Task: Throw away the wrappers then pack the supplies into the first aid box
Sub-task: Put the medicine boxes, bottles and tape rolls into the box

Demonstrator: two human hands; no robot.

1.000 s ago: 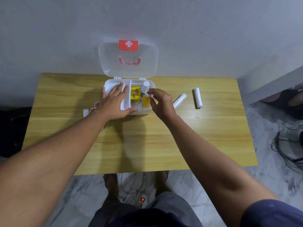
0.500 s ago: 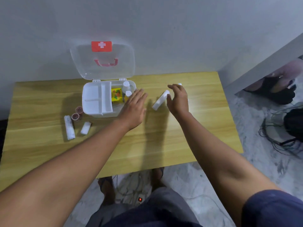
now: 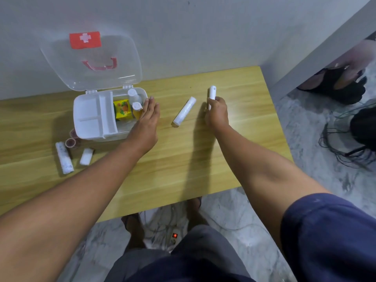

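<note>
The white first aid box (image 3: 89, 129) stands open on the wooden table (image 3: 183, 163), its clear lid (image 3: 91, 60) leaning on the wall. Inside are a white tray, a yellow carton (image 3: 121, 109) and two small bottles (image 3: 136, 107). My left hand (image 3: 147, 119) rests flat, fingers apart, against the box's right side. My right hand (image 3: 216, 113) is closed around a white gauze roll (image 3: 212, 93), whose top end sticks out above the fingers. A second white roll (image 3: 184, 111) lies on the table between my hands.
Left of the box lie a white roll (image 3: 64, 157), a small white pad (image 3: 86, 156) and two pinkish tape rolls (image 3: 71, 142). A grey wall corner (image 3: 317, 58) stands at the table's right end. Cables (image 3: 345, 147) and a power strip (image 3: 174, 236) are on the floor.
My right hand left the bottle in the box, moved right past the nearer roll and closed on the far roll. My left hand shifted from the tray to the box's right side.
</note>
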